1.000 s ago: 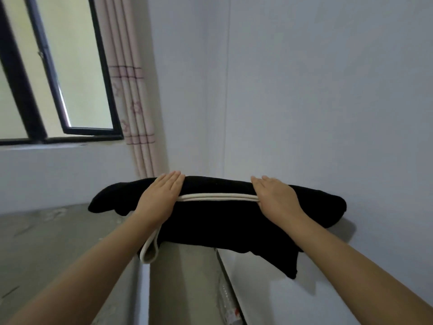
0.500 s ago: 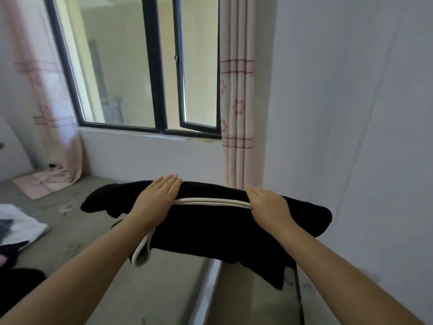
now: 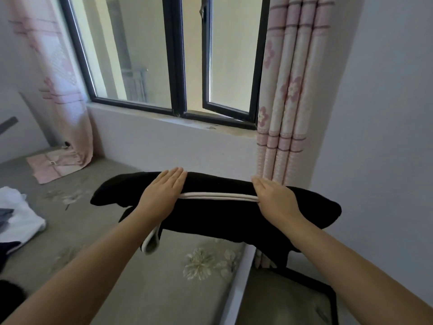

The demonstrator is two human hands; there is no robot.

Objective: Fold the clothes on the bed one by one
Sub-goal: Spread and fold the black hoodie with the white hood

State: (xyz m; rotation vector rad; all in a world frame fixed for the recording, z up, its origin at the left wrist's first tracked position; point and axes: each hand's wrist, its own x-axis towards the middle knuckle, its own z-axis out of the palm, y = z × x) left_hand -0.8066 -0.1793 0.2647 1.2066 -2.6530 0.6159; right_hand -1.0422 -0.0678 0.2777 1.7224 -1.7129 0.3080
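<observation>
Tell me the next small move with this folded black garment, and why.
Probably lower it flat onto the bed. The folded black garment is held in the air between the left hand and right hand, its corner dangling, with bare mattress directly underneath.

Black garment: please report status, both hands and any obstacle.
Left hand and right hand flat on top, thumbs hidden. Black garment folded, held above bed. Nothing blocking.

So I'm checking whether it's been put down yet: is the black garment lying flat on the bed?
No, the black garment is held up in the air above the bed by both hands.
</observation>
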